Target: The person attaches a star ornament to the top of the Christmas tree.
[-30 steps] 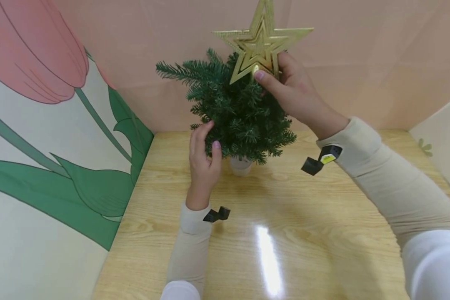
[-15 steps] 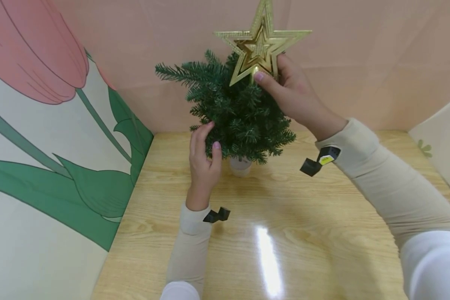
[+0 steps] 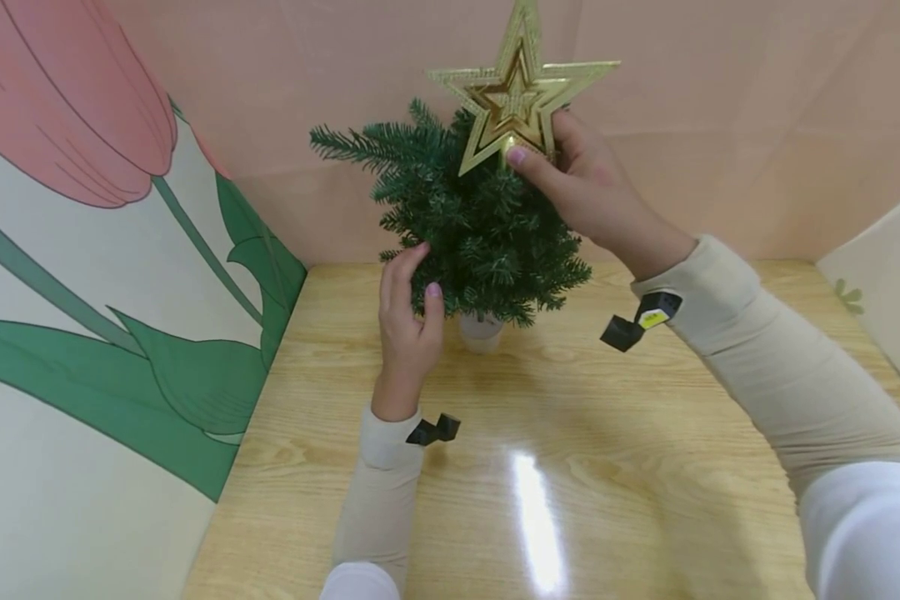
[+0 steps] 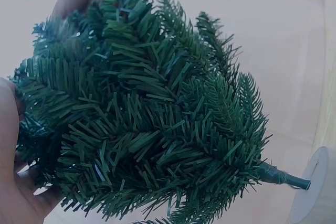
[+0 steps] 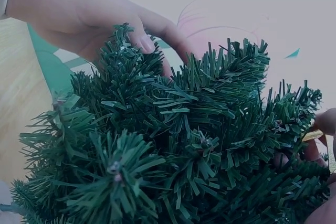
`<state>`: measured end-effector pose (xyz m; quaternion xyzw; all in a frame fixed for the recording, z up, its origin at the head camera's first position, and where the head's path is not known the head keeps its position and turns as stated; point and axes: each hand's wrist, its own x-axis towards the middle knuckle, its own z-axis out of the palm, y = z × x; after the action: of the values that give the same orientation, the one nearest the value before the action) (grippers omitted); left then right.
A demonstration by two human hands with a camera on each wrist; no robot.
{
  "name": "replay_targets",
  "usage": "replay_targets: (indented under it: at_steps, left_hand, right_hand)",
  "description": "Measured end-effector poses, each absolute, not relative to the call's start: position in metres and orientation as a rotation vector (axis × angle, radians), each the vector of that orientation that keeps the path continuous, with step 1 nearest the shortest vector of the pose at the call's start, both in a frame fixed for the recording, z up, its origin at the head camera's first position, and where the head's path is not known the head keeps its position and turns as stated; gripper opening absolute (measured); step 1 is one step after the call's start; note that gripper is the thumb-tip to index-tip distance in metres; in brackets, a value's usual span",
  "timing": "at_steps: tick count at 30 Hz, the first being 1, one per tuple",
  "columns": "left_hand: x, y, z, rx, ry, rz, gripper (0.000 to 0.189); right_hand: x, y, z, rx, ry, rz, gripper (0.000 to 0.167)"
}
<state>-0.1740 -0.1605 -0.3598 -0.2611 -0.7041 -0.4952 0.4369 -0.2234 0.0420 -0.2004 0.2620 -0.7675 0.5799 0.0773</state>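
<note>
In the head view a small green artificial Christmas tree [image 3: 480, 225] stands in a pale pot [image 3: 482, 332] on the table. My right hand [image 3: 592, 187] pinches a gold star [image 3: 506, 108] near its lower points, thumb in front, over the treetop. The star overlaps the upper branches and its lower end is hidden. My left hand [image 3: 408, 317] curls around the tree's left side, with fingertips in the foliage. Branches lie between left thumb and fingers in the right wrist view, where that left hand [image 5: 100, 19] shows behind the tree. The trunk [image 4: 283, 176] shows in the left wrist view.
The tree stands on a wood-grain table [image 3: 607, 433], close to a pink back wall [image 3: 720, 125]. On the left is a panel with a painted tulip [image 3: 67, 100]; a pale panel [image 3: 888, 267] stands at right. Each wrist carries a small black camera mount [image 3: 641, 321].
The gold star has tilted and dropped very slightly in my right hand. My left hand and the tree have stayed almost still.
</note>
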Motion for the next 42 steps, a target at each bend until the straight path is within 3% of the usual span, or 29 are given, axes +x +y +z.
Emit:
replay_targets:
  at_steps: [20, 31, 42]
  left_hand:
    - [-0.174, -0.161, -0.36, -0.645, -1.759, -1.229, 0.04]
    - [-0.175, -0.161, -0.361, -0.653, -1.762, -1.226, 0.04]
    - [-0.176, -0.161, -0.359, -0.664, -1.753, -1.229, 0.041]
  right_hand:
    - [-0.222, 0.045, -0.201, 0.917, -2.212, 1.807, 0.013]
    - [-0.221, 0.05, -0.194, 0.796, -2.216, 1.662, 0.019]
    - [-0.224, 0.045, -0.189, 0.845, -1.933, 1.953, 0.023]
